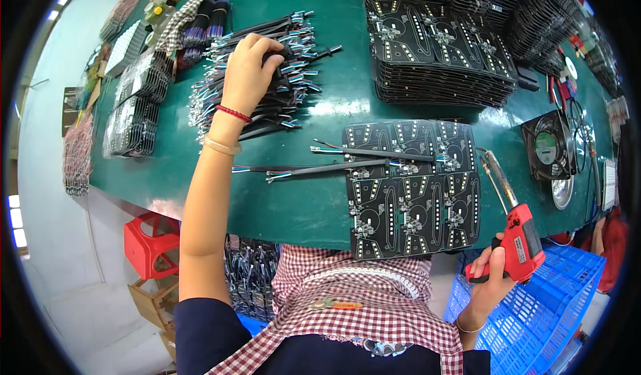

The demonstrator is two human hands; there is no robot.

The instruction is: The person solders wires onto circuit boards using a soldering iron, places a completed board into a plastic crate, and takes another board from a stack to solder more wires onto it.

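My left hand (252,71) reaches over a pile of black-sleeved cables (284,98) with bare multicoloured wire ends. Its thumb and fingers are pinched on a cable at the pile's upper part, the grip partly hidden by the hand. In my right hand (493,268) is a red soldering gun (522,241), its metal tip pointing up and left by the edge of a black circuit board panel (417,205). That panel lies flat on the green table, with two sleeved cables (374,153) across its upper part, their wire ends reaching off to the left.
Tall stacks of black circuit boards (441,74) stand at the back right. A black fan (549,146) and a small metal dish (562,193) sit at the right. Racked boards (133,124) line the left. Below are a blue crate (534,308) and a red stool (150,245).
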